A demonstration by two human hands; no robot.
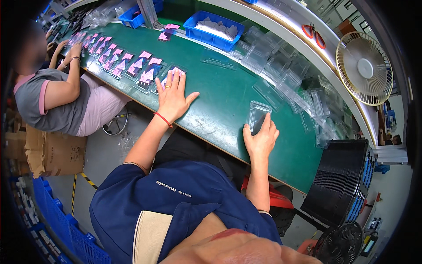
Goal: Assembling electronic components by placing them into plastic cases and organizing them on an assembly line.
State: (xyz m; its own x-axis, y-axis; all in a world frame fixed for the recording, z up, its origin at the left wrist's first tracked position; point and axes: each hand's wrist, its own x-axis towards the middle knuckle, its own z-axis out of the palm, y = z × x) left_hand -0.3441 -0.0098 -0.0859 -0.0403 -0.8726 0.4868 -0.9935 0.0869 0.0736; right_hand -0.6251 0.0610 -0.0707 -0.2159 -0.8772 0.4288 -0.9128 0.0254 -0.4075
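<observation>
My left hand point(172, 94) lies flat with its fingers spread over the nearest pack of a row. That pack, a clear plastic tray with a pink-and-white printed piece point(181, 70), is mostly hidden beneath the fingers. Further left, several similar filled packs point(148, 74) run along the green table point(215, 101), showing pink, white and dark blue parts. On the right, my right hand point(262, 140) has its thumb and forefinger closed on the two sides of a clear plastic tray point(259, 108), which rests on the tabletop with nothing visible inside.
Clear plastic trays point(259, 53) are heaped along the far edge. A blue bin point(214, 31) holds white pieces. Red-handled scissors point(314, 35) and a fan point(365, 68) are on the shelf. Stacked black panels point(336, 180) stand right. A co-worker point(52, 97) sits left.
</observation>
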